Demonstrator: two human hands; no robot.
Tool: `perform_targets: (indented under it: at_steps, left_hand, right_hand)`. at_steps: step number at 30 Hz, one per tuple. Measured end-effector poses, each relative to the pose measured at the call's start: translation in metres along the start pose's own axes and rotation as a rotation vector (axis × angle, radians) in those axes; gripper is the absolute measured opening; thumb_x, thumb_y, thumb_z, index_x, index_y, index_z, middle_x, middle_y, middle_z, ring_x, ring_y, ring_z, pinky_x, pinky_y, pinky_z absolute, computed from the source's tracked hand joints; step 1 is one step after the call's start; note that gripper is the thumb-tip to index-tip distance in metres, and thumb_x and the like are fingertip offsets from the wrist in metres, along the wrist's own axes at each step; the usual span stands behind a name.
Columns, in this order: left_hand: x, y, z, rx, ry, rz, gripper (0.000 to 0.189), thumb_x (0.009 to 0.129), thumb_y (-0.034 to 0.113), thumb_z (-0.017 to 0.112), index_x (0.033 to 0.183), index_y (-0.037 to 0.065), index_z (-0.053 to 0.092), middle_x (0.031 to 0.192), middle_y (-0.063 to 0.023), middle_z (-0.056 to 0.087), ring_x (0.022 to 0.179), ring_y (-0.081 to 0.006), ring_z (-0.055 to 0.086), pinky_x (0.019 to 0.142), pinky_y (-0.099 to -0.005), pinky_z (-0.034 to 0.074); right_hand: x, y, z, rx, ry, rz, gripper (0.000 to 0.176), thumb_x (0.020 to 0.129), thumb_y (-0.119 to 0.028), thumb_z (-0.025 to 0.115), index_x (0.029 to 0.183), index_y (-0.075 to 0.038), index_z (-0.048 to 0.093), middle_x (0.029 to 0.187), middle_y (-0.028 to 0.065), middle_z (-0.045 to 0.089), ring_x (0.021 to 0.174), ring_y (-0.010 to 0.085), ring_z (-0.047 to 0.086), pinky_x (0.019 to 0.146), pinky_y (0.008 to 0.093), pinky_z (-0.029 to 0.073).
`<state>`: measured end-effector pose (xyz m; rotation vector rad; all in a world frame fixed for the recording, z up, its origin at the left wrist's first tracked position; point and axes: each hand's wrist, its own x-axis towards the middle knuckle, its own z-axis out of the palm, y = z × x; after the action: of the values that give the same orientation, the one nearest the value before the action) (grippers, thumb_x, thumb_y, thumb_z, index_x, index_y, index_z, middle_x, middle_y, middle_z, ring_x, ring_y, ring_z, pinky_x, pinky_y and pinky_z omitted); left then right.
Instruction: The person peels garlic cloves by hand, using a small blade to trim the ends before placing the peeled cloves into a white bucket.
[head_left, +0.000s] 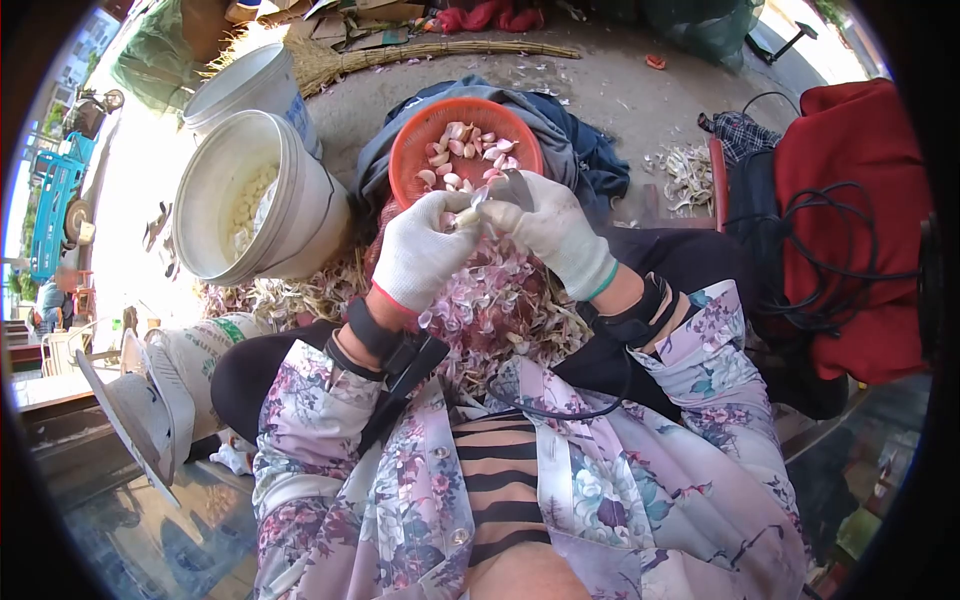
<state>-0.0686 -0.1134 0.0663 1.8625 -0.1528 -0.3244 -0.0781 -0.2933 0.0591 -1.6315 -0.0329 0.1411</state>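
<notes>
My left hand [425,250], in a white knit glove, pinches a pale garlic clove [466,218] between thumb and fingertips. Close against it, my gloved right hand [552,228] is closed on a small knife [518,189], whose short grey blade shows above the fingers; its handle is hidden. Just beyond both hands sits an orange plastic basket [409,150], with several unpeeled pinkish garlic cloves [457,148] inside. Beneath the hands, papery garlic skins [490,300] are heaped between my legs.
Two white buckets stand at the left; the nearer bucket [290,215] contains peeled cloves [256,195]. A straw broom [330,65] lies at the back. On the right are a red cloth [860,230] and a black cable [835,250]. Dry skins [688,175] lie on the floor.
</notes>
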Motion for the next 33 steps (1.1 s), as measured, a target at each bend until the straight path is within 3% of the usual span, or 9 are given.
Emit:
perform_targets:
  at_steps: [4,7,13,19,22,25,28,31,33]
  left_hand:
    - [0.001,0.003,0.007,-0.077,0.026,0.036,0.031,0.089,0.017,0.069,0.111,-0.004,0.062,0.079,0.0011,0.063,0.063,-0.0022,0.053,0.056,-0.0188,0.043]
    - [0.001,0.014,0.001,-0.362,-0.044,-0.19,0.03,0.091,0.018,0.066,0.112,-0.003,0.06,0.078,0.0009,0.061,0.059,-0.0022,0.049,0.051,-0.0187,0.037]
    - [0.002,0.003,-0.007,-0.681,-0.207,-0.198,0.029,0.094,0.019,0.059,0.115,-0.001,0.057,0.081,-0.003,0.061,0.055,-0.0038,0.042,0.047,-0.0189,0.03]
    - [0.003,-0.006,-0.008,-0.812,-0.315,-0.172,0.033,0.095,0.026,0.056,0.115,0.0,0.056,0.07,0.0026,0.049,0.052,-0.0048,0.035,0.047,-0.0205,0.024]
    - [0.006,-0.01,-0.006,-0.953,-0.346,-0.252,0.034,0.095,0.03,0.056,0.114,0.002,0.055,0.067,0.0043,0.041,0.052,-0.0053,0.034,0.047,-0.021,0.023]
    - [0.007,-0.012,-0.006,-0.893,-0.395,-0.209,0.033,0.094,0.029,0.058,0.114,0.003,0.055,0.066,0.0042,0.039,0.052,-0.0057,0.034,0.047,-0.021,0.024]
    - [0.01,-0.015,-0.005,-0.836,-0.447,-0.186,0.032,0.094,0.029,0.059,0.114,0.004,0.055,0.068,0.0028,0.045,0.053,-0.006,0.035,0.047,-0.0209,0.025]
    - [0.007,-0.011,-0.005,-0.855,-0.343,-0.236,0.034,0.093,0.027,0.06,0.117,0.003,0.055,0.076,0.0005,0.052,0.053,-0.0065,0.037,0.047,-0.0206,0.028]
    - [0.006,-0.015,-0.007,-0.871,-0.333,-0.209,0.037,0.093,0.027,0.059,0.12,0.003,0.054,0.083,-0.0012,0.055,0.054,-0.0065,0.038,0.047,-0.0204,0.029]
  right_hand:
    - [0.005,0.011,0.003,-0.06,0.083,-0.036,0.023,0.089,-0.022,0.069,0.088,0.0,0.061,0.074,0.003,0.064,0.066,0.0102,0.057,0.06,0.0289,0.047]
    - [0.004,0.006,0.0,-0.213,0.134,-0.138,0.022,0.09,-0.021,0.069,0.087,-0.001,0.061,0.073,0.0038,0.063,0.065,0.0099,0.055,0.06,0.0286,0.047]
    - [0.006,0.006,-0.004,0.031,0.091,0.066,0.019,0.091,-0.019,0.068,0.091,-0.001,0.063,0.072,-0.0007,0.061,0.066,0.0119,0.058,0.061,0.0295,0.049]
    - [0.005,-0.008,-0.009,0.118,0.04,0.111,0.014,0.093,-0.018,0.064,0.097,-0.004,0.064,0.072,-0.0034,0.06,0.052,0.0058,0.051,0.048,0.0228,0.042]
    - [0.004,-0.012,-0.008,0.176,-0.012,0.067,0.015,0.093,-0.02,0.064,0.099,-0.006,0.065,0.071,-0.0037,0.059,0.049,0.0023,0.047,0.044,0.0194,0.038]
    - [0.003,-0.011,-0.006,0.182,-0.045,0.085,0.015,0.094,-0.022,0.064,0.097,-0.007,0.064,0.071,-0.0039,0.059,0.048,0.0024,0.047,0.044,0.0195,0.037]
    - [-0.003,-0.028,-0.006,0.352,-0.091,0.263,0.016,0.095,-0.024,0.063,0.093,-0.008,0.063,0.068,-0.0047,0.056,0.048,0.002,0.045,0.043,0.0188,0.035]
    - [0.004,-0.019,-0.019,0.542,-0.071,0.267,0.016,0.096,-0.025,0.061,0.092,-0.009,0.061,0.066,-0.0054,0.054,0.047,0.0022,0.043,0.042,0.0183,0.032]
    - [0.011,-0.013,-0.029,0.554,-0.065,0.212,0.021,0.097,-0.026,0.058,0.103,-0.006,0.061,0.069,-0.0029,0.055,0.047,0.0027,0.041,0.042,0.0183,0.031]
